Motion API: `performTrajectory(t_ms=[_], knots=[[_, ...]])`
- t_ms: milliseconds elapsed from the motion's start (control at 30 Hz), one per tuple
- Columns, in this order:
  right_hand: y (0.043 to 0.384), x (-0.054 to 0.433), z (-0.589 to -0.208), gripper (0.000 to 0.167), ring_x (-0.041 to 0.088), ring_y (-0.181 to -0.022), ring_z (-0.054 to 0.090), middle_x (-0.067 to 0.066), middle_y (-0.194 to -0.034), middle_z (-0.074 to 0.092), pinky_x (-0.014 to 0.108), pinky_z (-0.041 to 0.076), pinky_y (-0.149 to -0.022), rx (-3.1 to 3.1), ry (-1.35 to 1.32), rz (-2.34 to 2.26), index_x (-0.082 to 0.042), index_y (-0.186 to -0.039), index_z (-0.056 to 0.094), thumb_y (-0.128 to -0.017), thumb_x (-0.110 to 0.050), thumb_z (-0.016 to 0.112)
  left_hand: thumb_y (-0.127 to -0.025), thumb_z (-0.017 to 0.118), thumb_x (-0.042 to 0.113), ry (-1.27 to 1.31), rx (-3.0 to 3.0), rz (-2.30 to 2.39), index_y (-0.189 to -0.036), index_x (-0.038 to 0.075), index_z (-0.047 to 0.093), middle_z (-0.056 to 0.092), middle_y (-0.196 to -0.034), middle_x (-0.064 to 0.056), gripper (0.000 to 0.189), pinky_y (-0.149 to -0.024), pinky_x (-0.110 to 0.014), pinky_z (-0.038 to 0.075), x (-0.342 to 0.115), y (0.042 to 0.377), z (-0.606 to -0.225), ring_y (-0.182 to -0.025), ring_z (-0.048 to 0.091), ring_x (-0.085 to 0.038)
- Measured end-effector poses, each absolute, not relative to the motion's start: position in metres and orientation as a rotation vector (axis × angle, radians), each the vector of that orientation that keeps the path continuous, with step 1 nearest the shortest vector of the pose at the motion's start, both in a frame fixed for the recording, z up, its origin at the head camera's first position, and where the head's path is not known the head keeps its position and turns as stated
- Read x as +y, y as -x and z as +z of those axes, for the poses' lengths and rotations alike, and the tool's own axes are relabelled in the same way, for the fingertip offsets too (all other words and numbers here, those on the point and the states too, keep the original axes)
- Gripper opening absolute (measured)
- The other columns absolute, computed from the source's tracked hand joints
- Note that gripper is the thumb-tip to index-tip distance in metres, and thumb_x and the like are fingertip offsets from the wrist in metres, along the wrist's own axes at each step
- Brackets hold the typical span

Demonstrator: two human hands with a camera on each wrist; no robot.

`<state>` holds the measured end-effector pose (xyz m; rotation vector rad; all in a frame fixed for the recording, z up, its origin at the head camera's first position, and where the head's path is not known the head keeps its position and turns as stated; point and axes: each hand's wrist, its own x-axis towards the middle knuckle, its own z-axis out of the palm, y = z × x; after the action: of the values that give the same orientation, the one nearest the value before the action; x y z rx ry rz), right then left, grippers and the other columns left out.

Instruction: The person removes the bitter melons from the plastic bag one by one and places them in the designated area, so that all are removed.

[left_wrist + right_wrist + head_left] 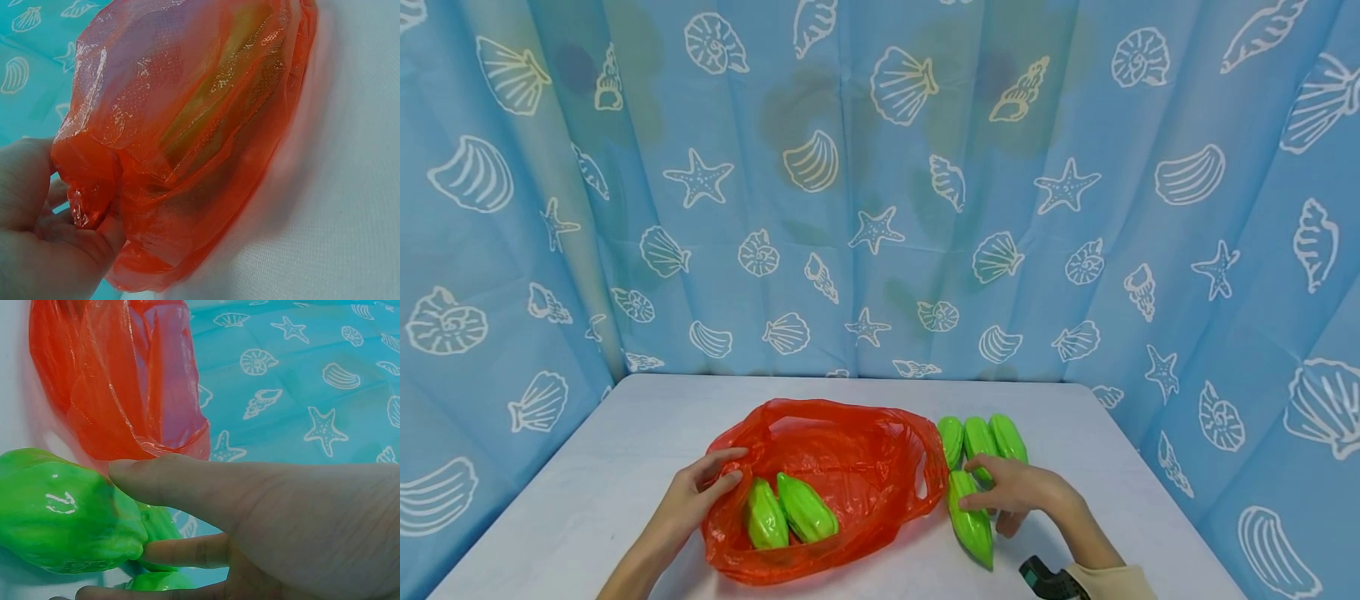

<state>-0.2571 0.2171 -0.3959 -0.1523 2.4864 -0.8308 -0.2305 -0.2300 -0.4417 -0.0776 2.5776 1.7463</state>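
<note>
A red plastic bag (820, 450) lies with its mouth spread wide, and two glossy green ridged fruits (807, 508) rest inside it. My left hand (694, 493) grips the bag's left rim, with thin plastic bunched between thumb and fingers in the left wrist view. To the right of the bag, my right hand (1017, 492) is at another green fruit (972, 521) of the same pointed kind. Its thumb touches the fruit's side and its fairly straight fingers extend by the far end. The right wrist view shows this fruit (65, 512) close to the thumb.
Three more green fruits (1004, 437) lie side by side behind the right hand, partly covered by it. Everything stands on a white table (587, 467). A blue shell-patterned curtain (865, 167) hangs behind and at both sides. A dark device (1051, 578) sits at the right wrist.
</note>
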Motion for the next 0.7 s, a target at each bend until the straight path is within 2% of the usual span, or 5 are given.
performTrajectory(t_ms=[233,433,700], knots=[[0.2543,0.2188,-0.3903,0.058,0.024,-0.065,0.066,0.011,-0.091,0.061,0.038,0.061,-0.058,2.521,0.166,-0.833,-0.014,-0.135,0.049,-0.087,-0.035,0.074,-0.095,0.064,0.032,0.065,2.581,1.741,-0.138,0.015,0.054,0.046,-0.149,-0.019,0.048,-0.096,-0.042,0.055,-0.2304,0.2306,-0.4404,-0.133,0.047,-0.039],[0.2560,0.2201,-0.3898,0.056,0.022,-0.066,0.065,0.008,-0.090,0.060,0.035,0.060,-0.059,2.546,0.146,-0.834,-0.016,-0.133,0.052,-0.086,-0.036,0.075,-0.095,0.063,0.030,0.062,2.576,1.743,-0.138,0.014,0.054,0.046,-0.149,-0.020,0.047,-0.096,-0.042,0.055,-0.2304,0.2303,-0.4395,-0.133,0.047,-0.039],[0.2578,0.2199,-0.3895,0.057,0.021,-0.063,0.064,0.009,-0.082,0.064,0.033,0.060,-0.058,2.603,0.179,-0.870,-0.012,-0.132,0.054,-0.085,-0.036,0.075,-0.095,0.064,0.031,0.073,2.574,1.742,-0.138,0.014,0.054,0.046,-0.149,-0.020,0.047,-0.096,-0.042,0.055,-0.2303,0.2304,-0.4402,-0.134,0.047,-0.039]])
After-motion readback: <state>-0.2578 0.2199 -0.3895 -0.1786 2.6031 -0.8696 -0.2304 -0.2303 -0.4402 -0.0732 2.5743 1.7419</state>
